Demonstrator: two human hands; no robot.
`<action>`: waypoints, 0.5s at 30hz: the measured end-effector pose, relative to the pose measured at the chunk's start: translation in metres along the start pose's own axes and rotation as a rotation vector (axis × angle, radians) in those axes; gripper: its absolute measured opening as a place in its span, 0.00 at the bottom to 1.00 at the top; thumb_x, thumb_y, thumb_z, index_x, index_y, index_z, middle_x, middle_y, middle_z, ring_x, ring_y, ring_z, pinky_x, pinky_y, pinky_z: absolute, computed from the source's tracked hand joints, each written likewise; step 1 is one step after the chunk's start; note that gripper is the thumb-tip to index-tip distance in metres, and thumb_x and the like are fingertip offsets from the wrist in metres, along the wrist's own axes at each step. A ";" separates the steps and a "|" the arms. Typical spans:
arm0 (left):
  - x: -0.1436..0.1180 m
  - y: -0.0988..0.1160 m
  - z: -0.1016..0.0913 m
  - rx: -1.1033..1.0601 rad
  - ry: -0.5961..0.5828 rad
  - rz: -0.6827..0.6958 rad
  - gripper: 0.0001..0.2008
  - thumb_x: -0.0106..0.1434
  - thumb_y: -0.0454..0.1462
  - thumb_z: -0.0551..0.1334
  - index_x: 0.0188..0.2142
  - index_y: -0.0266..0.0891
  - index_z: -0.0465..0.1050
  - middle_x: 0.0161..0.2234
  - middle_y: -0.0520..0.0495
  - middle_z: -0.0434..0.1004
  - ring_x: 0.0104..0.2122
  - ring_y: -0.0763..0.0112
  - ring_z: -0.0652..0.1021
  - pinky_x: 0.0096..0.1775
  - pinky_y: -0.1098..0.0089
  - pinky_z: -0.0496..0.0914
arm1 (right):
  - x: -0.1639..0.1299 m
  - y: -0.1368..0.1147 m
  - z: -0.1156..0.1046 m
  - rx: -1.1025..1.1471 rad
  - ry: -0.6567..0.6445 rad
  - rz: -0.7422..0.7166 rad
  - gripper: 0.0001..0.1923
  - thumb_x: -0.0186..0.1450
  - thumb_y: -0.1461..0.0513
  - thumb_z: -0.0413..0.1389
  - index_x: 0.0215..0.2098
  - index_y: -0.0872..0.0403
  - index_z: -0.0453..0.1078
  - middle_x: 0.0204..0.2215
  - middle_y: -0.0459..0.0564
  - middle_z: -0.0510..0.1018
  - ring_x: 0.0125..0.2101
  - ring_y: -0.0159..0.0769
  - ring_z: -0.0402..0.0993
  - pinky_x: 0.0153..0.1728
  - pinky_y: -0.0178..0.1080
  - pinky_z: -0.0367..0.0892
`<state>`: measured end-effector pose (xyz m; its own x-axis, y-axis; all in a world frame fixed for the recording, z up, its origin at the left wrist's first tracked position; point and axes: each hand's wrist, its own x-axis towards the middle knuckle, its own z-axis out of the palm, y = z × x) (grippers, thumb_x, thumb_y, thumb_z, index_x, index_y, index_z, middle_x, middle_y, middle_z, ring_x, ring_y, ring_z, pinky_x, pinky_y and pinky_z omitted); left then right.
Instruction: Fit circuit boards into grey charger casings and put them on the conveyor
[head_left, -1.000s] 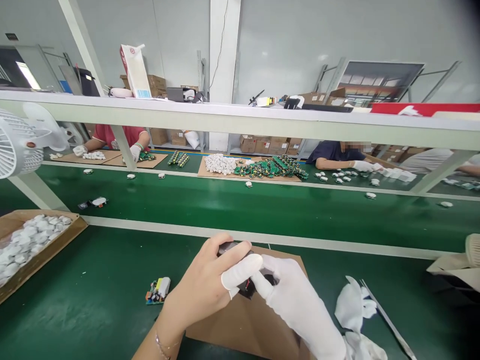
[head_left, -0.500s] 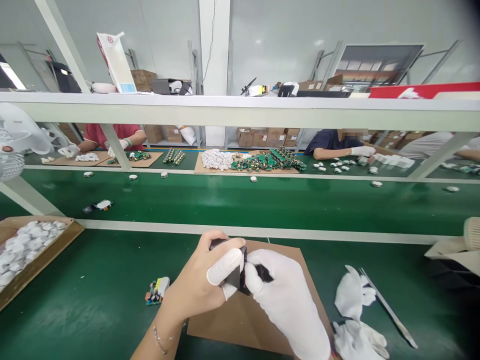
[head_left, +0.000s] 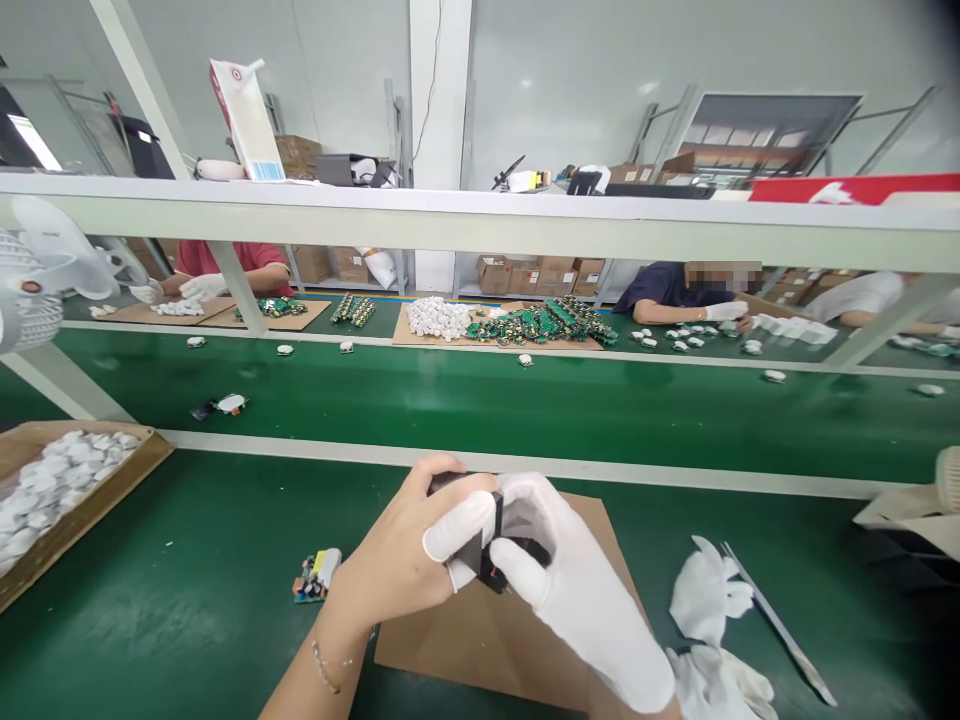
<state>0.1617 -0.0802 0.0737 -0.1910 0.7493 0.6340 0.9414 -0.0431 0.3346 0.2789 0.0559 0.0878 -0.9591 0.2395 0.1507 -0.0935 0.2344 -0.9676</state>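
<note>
Both hands meet over a brown cardboard sheet (head_left: 480, 640). My left hand (head_left: 405, 550), with white covers on some fingertips, is closed around a black plastic housing (head_left: 471, 552). My right hand (head_left: 570, 580), in a white glove, grips the housing's right side, with its thumb and fingers around a black part there. Much of the housing is hidden by the fingers. Left of my left wrist, a small circuit board (head_left: 317, 576) with a yellow and white component lies on the green bench.
At left stands a cardboard box (head_left: 142, 465) of white parts. White gloves (head_left: 705, 590) and metal tweezers (head_left: 780, 625) lie at right. Beyond, a green conveyor (head_left: 450, 400) carries small white-topped pieces. Co-workers sit across it, under a long shelf (head_left: 480, 215).
My right thumb has shifted down along the housing and its fingers have opened wider around the black part. The left hand keeps its hold. Pieces on the conveyor appear slightly farther right.
</note>
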 end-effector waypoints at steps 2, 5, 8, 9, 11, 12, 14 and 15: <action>-0.002 -0.001 0.001 0.012 0.000 0.020 0.30 0.53 0.25 0.57 0.55 0.43 0.59 0.46 0.43 0.67 0.51 0.59 0.66 0.49 0.63 0.71 | 0.001 0.004 0.003 -0.064 0.023 0.037 0.09 0.63 0.66 0.50 0.42 0.50 0.62 0.34 0.45 0.73 0.33 0.33 0.73 0.35 0.37 0.69; -0.004 0.000 0.002 0.002 0.006 0.015 0.31 0.55 0.25 0.57 0.57 0.44 0.58 0.49 0.42 0.63 0.52 0.60 0.67 0.50 0.64 0.70 | 0.001 0.009 0.006 -0.035 0.025 0.030 0.16 0.63 0.66 0.52 0.49 0.49 0.61 0.40 0.48 0.73 0.37 0.35 0.72 0.40 0.40 0.69; -0.006 0.003 0.001 0.023 0.015 0.000 0.29 0.57 0.26 0.57 0.58 0.46 0.59 0.52 0.41 0.59 0.51 0.61 0.68 0.50 0.65 0.70 | 0.003 0.012 0.006 0.164 0.011 -0.003 0.22 0.62 0.64 0.55 0.53 0.45 0.58 0.46 0.50 0.72 0.41 0.37 0.71 0.43 0.42 0.69; -0.006 0.004 0.001 0.027 0.014 0.003 0.29 0.57 0.26 0.56 0.57 0.46 0.59 0.52 0.42 0.58 0.51 0.61 0.68 0.50 0.65 0.69 | 0.004 0.013 0.007 0.233 -0.003 -0.012 0.22 0.61 0.63 0.56 0.53 0.45 0.59 0.46 0.51 0.72 0.40 0.38 0.71 0.42 0.43 0.69; -0.006 0.005 0.001 0.008 0.012 0.014 0.29 0.57 0.26 0.56 0.57 0.46 0.59 0.53 0.42 0.57 0.52 0.60 0.67 0.51 0.64 0.68 | 0.008 0.013 0.007 0.398 -0.081 -0.031 0.21 0.59 0.59 0.59 0.50 0.45 0.61 0.45 0.52 0.72 0.39 0.40 0.71 0.38 0.43 0.70; -0.006 0.005 0.002 -0.005 0.013 0.017 0.30 0.56 0.26 0.56 0.57 0.46 0.58 0.54 0.42 0.57 0.53 0.60 0.66 0.51 0.64 0.68 | 0.009 0.013 0.007 0.476 -0.129 -0.043 0.22 0.58 0.57 0.60 0.49 0.46 0.62 0.45 0.52 0.72 0.38 0.40 0.71 0.36 0.43 0.70; -0.006 0.004 0.003 -0.019 0.026 0.011 0.30 0.55 0.26 0.57 0.57 0.45 0.58 0.53 0.42 0.57 0.53 0.60 0.65 0.52 0.63 0.66 | 0.012 0.012 0.007 0.616 -0.205 -0.064 0.24 0.56 0.53 0.61 0.49 0.47 0.63 0.44 0.51 0.71 0.37 0.40 0.70 0.35 0.43 0.70; -0.006 0.003 0.004 -0.010 0.035 0.012 0.30 0.55 0.27 0.58 0.57 0.45 0.58 0.53 0.42 0.58 0.53 0.60 0.65 0.52 0.62 0.65 | 0.013 0.012 0.007 0.657 -0.226 -0.072 0.25 0.56 0.52 0.61 0.50 0.48 0.63 0.44 0.51 0.70 0.37 0.40 0.70 0.36 0.43 0.70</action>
<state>0.1665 -0.0829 0.0681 -0.1898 0.7252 0.6619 0.9408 -0.0585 0.3338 0.2635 0.0556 0.0770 -0.9699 0.0257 0.2422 -0.2326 -0.3932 -0.8896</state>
